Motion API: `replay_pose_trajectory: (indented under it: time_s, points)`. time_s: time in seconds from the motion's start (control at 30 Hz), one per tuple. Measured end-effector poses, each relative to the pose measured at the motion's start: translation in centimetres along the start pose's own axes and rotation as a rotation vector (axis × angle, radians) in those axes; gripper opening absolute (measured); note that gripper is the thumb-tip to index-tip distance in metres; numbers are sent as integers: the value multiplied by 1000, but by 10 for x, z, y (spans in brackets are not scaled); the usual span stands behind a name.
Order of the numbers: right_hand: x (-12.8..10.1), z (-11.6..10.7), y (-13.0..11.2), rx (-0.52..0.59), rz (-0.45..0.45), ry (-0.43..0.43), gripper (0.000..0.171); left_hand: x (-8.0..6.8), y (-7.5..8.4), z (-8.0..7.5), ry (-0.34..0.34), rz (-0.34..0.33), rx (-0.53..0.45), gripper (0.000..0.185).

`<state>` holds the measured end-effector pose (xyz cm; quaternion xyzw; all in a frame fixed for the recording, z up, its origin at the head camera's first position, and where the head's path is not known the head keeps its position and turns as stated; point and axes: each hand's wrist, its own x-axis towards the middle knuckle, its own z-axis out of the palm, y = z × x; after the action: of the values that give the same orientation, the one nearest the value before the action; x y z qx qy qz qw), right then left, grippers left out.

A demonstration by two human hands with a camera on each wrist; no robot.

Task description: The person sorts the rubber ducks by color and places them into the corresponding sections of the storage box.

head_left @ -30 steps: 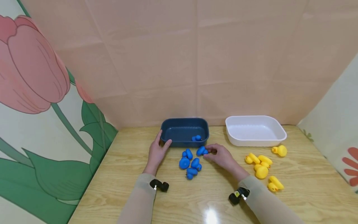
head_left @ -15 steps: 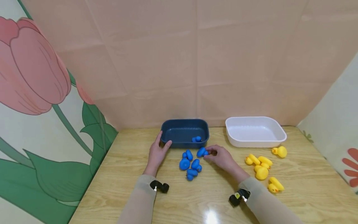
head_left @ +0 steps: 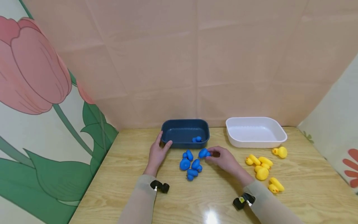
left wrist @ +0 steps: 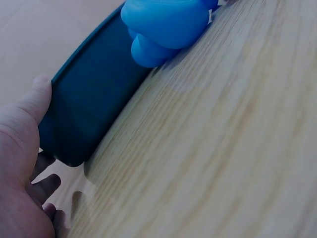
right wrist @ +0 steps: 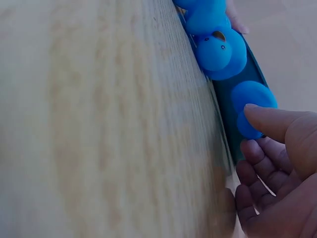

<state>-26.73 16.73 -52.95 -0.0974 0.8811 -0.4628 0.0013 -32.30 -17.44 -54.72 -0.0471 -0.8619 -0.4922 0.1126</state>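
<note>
One wooden surface (head_left: 195,199) carries everything, and two trays stand at its far side: a dark blue tray (head_left: 184,145) towards the left and a white tray (head_left: 257,143) well apart on the right, with nothing visible inside the white one. Two hands are at work. The left hand (head_left: 157,154) has not moved in the last second; its grip is closed on the near left corner of the dark blue tray, thumb on one wall and forefinger on the other. The right hand (head_left: 225,160) has shifted a little towards the person, and this is the only real change: the blue duck (head_left: 203,153) between its fingertips has come along with it, so it sits slightly farther from the tray wall than a second ago. I judge from this that the pinch is now firm and the duck follows the hand; the wrist view shows the thumb pressing on it, with the other fingers curled below. The blue duck is just in front of the dark blue tray, and I cannot tell whether it touches the wood. Six blue toys in total: this one, four loose blue ducks (head_left: 185,164) in a cluster between the hands, and one small duck (head_left: 197,139) lying inside the dark blue tray. Five yellow ducks (head_left: 262,173) lie scattered in front of the white tray.
</note>
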Motion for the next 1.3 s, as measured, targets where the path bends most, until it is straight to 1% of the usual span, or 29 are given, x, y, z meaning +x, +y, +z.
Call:
replay_pose_trajectory:
  time_s: [0.27,0.57,0.8,1.03,1.3]
  points:
    - [-8,-6,-14,9,-8,15,34,-1,3,-2,-1,-14,-9,86]
    - [-7,-13,-34,-6,-41,95,37,-1,1,-4,0,-21,-10,86]
    - [4,-16,-48,-3,-68,148,40,-2,4,-4,-2,-23,-18,84]
    - [16,-18,-55,3,-51,166,44,-2,4,-2,-2,-16,-17,86]
    - [33,-16,-55,-31,-46,179,44,-2,5,-1,5,-19,-14,85]
